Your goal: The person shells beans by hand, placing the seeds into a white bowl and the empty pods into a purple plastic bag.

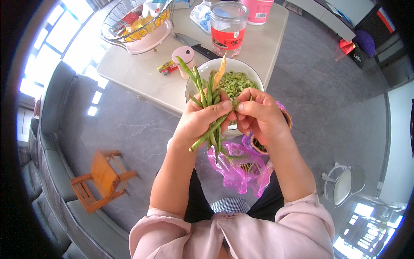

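My left hand [203,118] grips a bunch of green bean pods [209,87], one of them dried and yellow, plus a longer pod [208,134] lying across the palm. Thumb and fingertips of my right hand [262,113] pinch the end of a pod right beside my left thumb. Both hands are over the near rim of a white bowl [255,69], which holds many shelled green beans [237,82]. Below the hands, a pink plastic bag [237,181] with more pods inside sits between my knees. A bag-lined basket [286,118] is partly hidden behind my right forearm.
On the table [129,69] are a kitchen knife [197,45], a lidded pink cup [184,56], a red-labelled plastic jar [229,32], a pink tub [257,11] and a wire fruit basket [136,26]. A wooden stool [105,176] stands left, a white chair [342,189] right.
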`<state>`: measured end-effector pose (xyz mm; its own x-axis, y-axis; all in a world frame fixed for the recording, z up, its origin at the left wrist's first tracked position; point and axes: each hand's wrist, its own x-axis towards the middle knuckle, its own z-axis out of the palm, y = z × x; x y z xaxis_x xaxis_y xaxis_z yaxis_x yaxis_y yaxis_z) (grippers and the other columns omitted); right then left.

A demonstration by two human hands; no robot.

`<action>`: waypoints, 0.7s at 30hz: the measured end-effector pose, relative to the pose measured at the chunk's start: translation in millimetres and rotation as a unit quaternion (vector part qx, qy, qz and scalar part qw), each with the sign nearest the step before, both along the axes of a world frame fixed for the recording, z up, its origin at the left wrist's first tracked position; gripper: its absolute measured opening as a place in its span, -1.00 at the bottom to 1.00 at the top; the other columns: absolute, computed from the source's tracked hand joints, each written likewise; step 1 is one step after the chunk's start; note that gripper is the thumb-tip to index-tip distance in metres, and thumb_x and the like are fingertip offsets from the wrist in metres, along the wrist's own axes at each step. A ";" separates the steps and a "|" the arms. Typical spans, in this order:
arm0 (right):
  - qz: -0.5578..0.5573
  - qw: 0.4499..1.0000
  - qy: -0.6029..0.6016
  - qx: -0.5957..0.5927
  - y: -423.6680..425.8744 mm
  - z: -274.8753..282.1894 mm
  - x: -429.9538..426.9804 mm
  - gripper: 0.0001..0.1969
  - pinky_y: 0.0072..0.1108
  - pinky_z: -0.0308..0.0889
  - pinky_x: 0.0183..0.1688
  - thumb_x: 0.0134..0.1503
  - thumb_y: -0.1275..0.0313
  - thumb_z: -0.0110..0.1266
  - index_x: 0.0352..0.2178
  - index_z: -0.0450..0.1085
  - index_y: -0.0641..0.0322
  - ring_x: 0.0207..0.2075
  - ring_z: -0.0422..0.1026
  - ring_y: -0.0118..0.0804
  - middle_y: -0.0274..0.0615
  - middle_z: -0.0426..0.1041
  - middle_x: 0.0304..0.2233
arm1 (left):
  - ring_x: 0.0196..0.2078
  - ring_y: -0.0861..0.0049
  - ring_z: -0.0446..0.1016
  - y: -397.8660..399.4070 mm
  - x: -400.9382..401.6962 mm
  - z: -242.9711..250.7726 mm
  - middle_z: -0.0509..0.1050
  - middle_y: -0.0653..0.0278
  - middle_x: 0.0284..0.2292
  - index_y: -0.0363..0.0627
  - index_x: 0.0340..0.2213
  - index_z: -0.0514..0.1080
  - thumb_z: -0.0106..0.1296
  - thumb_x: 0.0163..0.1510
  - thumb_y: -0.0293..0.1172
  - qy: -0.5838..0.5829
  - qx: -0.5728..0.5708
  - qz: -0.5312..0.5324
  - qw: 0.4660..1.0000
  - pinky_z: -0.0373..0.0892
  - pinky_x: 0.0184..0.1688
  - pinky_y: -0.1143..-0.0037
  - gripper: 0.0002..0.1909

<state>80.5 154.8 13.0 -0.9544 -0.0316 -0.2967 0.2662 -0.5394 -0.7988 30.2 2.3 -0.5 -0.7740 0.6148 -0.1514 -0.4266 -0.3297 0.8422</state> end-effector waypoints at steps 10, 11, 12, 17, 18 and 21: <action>0.019 0.995 0.026 0.095 6.5 -3.7 -5.9 -0.91 -0.69 0.22 -0.65 -0.10 0.52 -0.03 -0.49 0.25 0.29 -0.65 0.29 -0.52 -0.31 0.31 -0.64 | -0.58 0.75 0.34 -1.4 1.7 1.7 0.41 0.40 -0.58 -0.20 -0.46 0.40 0.14 -0.15 -0.49 0.051 -0.122 0.012 0.991 0.27 -0.56 0.69 -0.85; 0.019 0.995 0.025 0.094 3.7 -5.6 -6.3 -0.91 -0.69 0.22 -0.65 -0.10 0.52 -0.03 -0.49 0.25 0.29 -0.65 0.29 -0.52 -0.31 0.31 -0.64 | -0.55 0.76 0.34 -1.4 2.2 -0.1 0.41 0.41 -0.57 -0.22 -0.45 0.41 0.13 -0.14 -0.50 0.071 -0.139 0.025 0.987 0.28 -0.53 0.70 -0.85; -0.002 0.993 0.035 0.115 1.6 -7.1 -6.9 -0.91 -0.69 0.23 -0.64 -0.11 0.53 -0.03 -0.50 0.25 0.29 -0.64 0.29 -0.53 -0.32 0.30 -0.63 | -0.55 0.76 0.34 0.0 2.8 0.9 0.41 0.41 -0.57 -0.22 -0.45 0.41 0.13 -0.14 -0.50 0.070 -0.139 0.025 0.988 0.28 -0.53 0.70 -0.85; -0.037 0.988 0.035 0.149 -0.5 -10.7 -9.0 -0.93 -0.68 0.24 -0.61 -0.13 0.57 -0.04 -0.53 0.24 0.29 -0.61 0.29 -0.53 -0.34 0.29 -0.62 | -0.57 0.76 0.31 6.0 3.8 1.3 0.38 0.43 -0.61 -0.25 -0.49 0.42 0.07 -0.14 -0.53 0.166 -0.183 0.074 0.966 0.22 -0.52 0.70 -0.90; -0.038 0.988 0.027 0.146 1.7 -13.3 -10.5 -0.93 -0.67 0.23 -0.61 -0.14 0.58 -0.04 -0.55 0.24 0.29 -0.63 0.28 -0.53 -0.34 0.28 -0.63 | -0.57 0.76 0.31 6.7 4.1 0.2 0.38 0.43 -0.61 -0.25 -0.49 0.42 0.07 -0.14 -0.53 0.166 -0.184 0.076 0.966 0.22 -0.52 0.70 -0.90; -0.030 0.991 0.025 0.130 5.0 -15.6 -13.2 -0.94 -0.66 0.22 -0.62 -0.15 0.59 -0.04 -0.57 0.23 0.28 -0.65 0.27 -0.53 -0.34 0.27 -0.66 | -0.56 0.74 0.32 7.4 3.2 -3.2 0.40 0.40 -0.60 -0.27 -0.48 0.42 0.06 -0.13 -0.52 0.170 -0.184 0.079 0.965 0.23 -0.51 0.69 -0.89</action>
<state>67.4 159.8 -2.6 -0.9659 0.0974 -0.2399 0.1964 -0.3279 -0.9241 33.4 9.7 -3.7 -0.8975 0.4373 -0.0578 -0.0742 -0.0206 0.9970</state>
